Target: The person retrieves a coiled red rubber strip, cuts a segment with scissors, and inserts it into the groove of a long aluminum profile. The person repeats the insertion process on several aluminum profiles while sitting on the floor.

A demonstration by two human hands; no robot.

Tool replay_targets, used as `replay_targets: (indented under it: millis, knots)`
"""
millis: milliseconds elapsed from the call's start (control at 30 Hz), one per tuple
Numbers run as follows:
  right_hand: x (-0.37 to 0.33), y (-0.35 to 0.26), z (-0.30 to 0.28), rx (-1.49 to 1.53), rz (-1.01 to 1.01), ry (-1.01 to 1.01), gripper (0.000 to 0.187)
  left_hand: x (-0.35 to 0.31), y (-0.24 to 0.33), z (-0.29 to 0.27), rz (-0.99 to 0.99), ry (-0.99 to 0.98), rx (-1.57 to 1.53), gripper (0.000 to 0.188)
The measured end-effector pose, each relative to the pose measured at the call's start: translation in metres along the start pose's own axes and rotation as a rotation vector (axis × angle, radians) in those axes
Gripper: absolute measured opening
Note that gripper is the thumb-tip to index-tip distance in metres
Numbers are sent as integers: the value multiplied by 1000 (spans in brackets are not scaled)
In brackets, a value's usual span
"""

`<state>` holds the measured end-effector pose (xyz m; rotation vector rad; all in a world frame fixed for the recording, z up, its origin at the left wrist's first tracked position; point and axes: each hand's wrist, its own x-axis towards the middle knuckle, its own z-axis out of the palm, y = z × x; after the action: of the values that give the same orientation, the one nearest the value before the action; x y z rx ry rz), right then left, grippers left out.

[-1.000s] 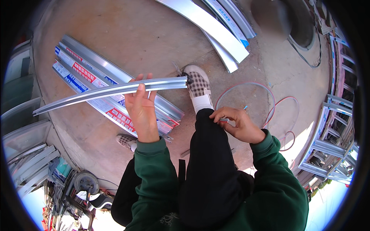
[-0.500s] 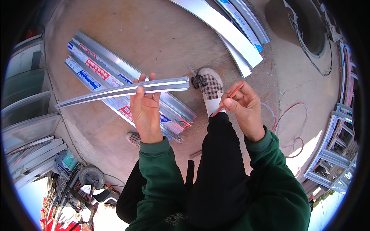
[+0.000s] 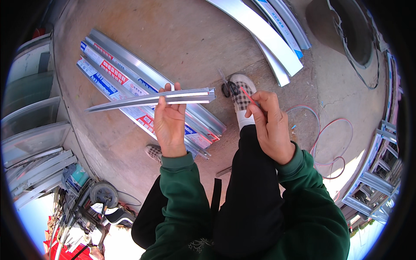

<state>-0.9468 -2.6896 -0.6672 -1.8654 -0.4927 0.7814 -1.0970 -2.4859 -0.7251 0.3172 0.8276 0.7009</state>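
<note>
left hand [image 3: 170, 130] holds the silver bar [image 3: 125, 103] over the metal pile [image 3: 130, 86]; right hand [image 3: 274, 126] pinches a red strip [image 3: 247, 95]. keep the bar steady (it's long) and pinch the strip softly.

strip [image 3: 145, 101] over prof. stack [image 3: 125, 76], L | hose [image 3: 319, 125] on flr [image 3: 186, 52], R

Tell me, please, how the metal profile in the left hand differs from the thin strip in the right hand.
The metal profile is silver; the thin strip is red. The metal profile is long; the thin strip's visible part is far shorter and slimmer. The metal profile crosses the left hand; the thin strip pokes from the right hand. Both are held.
</note>
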Motion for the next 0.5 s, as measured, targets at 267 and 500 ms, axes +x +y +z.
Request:
replay_targets:
  millis: [267, 500]
  knots:
    - [16, -8, 1, -82, -280, -58, 7, -3, -4, -1, -9, 33, 3, 32]
    - [18, -7, 10, 97, -103, -97, 10, -3, -3, -2, -11, 29, 7, 32]
